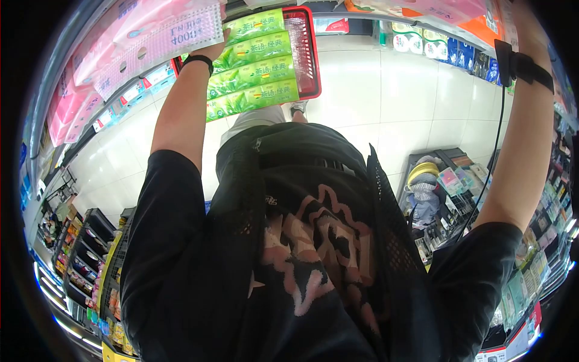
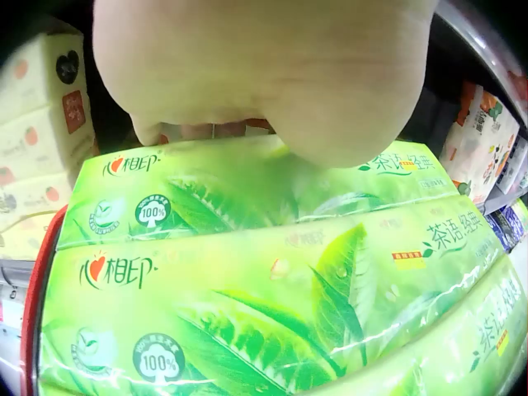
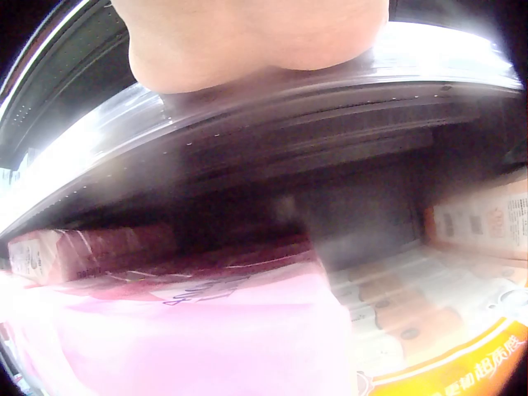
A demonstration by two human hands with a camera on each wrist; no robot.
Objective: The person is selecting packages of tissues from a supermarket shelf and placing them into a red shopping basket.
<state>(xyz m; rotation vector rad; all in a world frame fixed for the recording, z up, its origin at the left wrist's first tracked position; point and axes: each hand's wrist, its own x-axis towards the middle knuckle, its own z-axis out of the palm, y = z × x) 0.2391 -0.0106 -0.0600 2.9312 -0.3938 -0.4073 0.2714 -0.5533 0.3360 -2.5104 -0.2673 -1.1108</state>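
Observation:
A green tissue pack (image 1: 256,72) in several rows lies in a red shopping basket (image 1: 315,60). My left hand (image 2: 264,74) is over the pack, its heel overlapping the printed top in the left wrist view. Fingers (image 2: 198,130) bend down at the pack's far edge, partly hidden behind it. In the head view a pink package covers part of that hand. My right arm reaches up at the far right of the head view. In the right wrist view the heel of my right hand (image 3: 260,41) is at a shiny shelf edge (image 3: 445,62); its fingers are out of sight.
Pink tissue packages (image 1: 175,36) overhang on the left. Below the right hand, a shelf holds a pink package (image 3: 165,330) and an orange-and-white pack (image 3: 412,322). White floor tiles (image 1: 374,84) lie ahead; a rack with caps (image 1: 425,187) stands at the right.

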